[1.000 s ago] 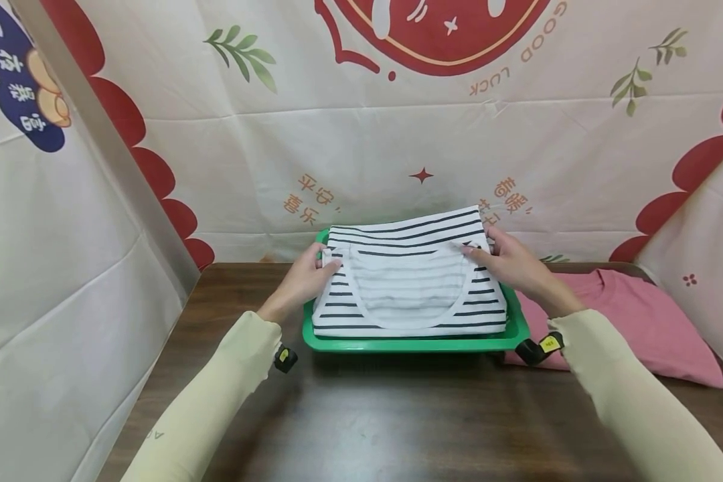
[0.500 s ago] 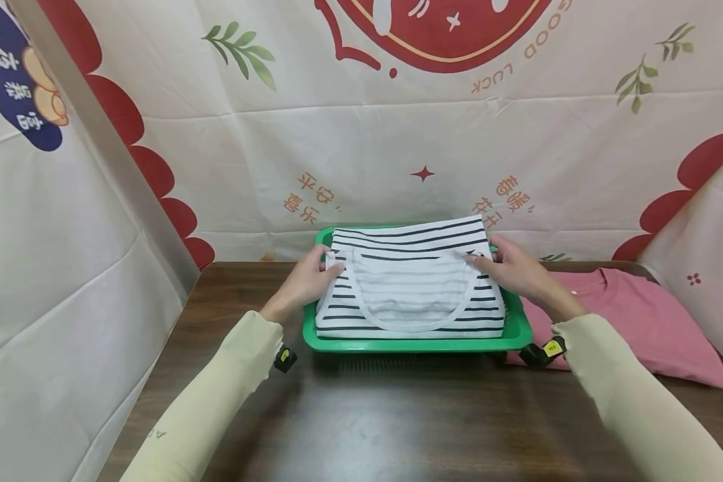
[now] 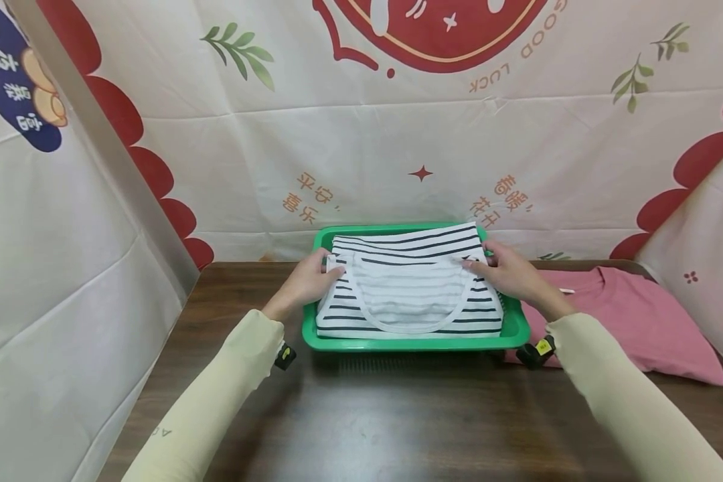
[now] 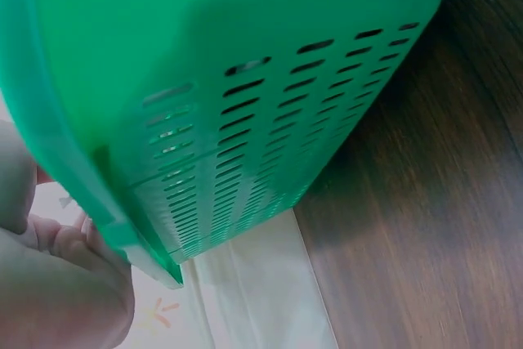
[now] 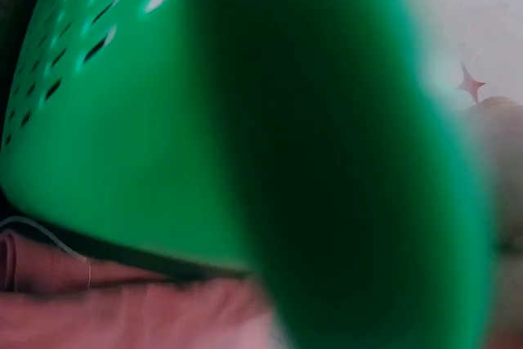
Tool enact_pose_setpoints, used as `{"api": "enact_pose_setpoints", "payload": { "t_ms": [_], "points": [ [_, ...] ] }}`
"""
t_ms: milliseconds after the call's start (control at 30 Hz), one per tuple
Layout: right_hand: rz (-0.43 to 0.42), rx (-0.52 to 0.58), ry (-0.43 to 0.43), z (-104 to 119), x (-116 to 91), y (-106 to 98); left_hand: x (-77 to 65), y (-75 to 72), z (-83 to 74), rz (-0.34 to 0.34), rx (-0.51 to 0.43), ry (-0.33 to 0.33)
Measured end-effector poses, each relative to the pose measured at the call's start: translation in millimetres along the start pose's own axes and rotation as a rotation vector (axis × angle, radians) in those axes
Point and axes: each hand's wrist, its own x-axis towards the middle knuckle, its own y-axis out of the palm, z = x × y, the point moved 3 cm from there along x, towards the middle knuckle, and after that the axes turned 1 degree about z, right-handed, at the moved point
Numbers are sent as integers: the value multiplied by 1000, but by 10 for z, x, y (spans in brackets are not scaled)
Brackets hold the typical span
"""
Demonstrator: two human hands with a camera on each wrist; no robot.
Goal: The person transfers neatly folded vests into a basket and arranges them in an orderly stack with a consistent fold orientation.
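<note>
A folded striped shirt [image 3: 410, 251], white with dark stripes and a round neckline, lies within the rim of a green basket [image 3: 406, 345]. At its left edge my left hand [image 3: 304, 280] pinches the fabric between thumb and fingers. My right hand [image 3: 514, 271] pinches the opposite edge, above the basket's right side. In the left wrist view, the slotted basket wall [image 4: 196, 30] fills much of the picture, with part of the left hand [image 4: 65, 288] beside the rim. A blurred basket rim [image 5: 343, 161] mostly hides the right hand [image 5: 502, 161] in the right wrist view.
A pink shirt [image 3: 632, 321] lies on the brown wooden table [image 3: 361, 422], right of the basket and under my right forearm. Close behind the basket hangs a white printed cloth [image 3: 361, 147]. Another cloth wall [image 3: 66, 281] borders the table on the left.
The striped shirt has sunk lower into the basket, its far edge coming down so that the basket's back rim shows. Both hands have moved down slightly and keep their hold on the fabric.
</note>
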Motion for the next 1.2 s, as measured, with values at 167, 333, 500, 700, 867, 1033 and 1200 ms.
{"api": "enact_pose_setpoints", "payload": {
  "t_ms": [167, 333, 500, 700, 867, 1033, 1200],
  "points": [
    [6, -2, 7, -59, 40, -3, 0, 18, 3, -23, 5, -3],
    [27, -7, -5, -80, 45, -14, 7, 32, 18, -21, 9, -8],
    [50, -30, -17, -57, 33, -21, 13, 30, 23, -13, 29, -14],
    [83, -53, -54, -43, 27, -52, 19, 7, 10, 1, 62, -19],
    [99, -44, -60, -63, 43, -69, 21, -2, 8, 12, 65, -17],
    [100, -70, -60, -63, 57, -69, 28, -3, 13, 14, 62, -14],
    [104, -97, -61, -25, 63, -61, 41, -2, 13, 12, 76, -21]
  ]
}}
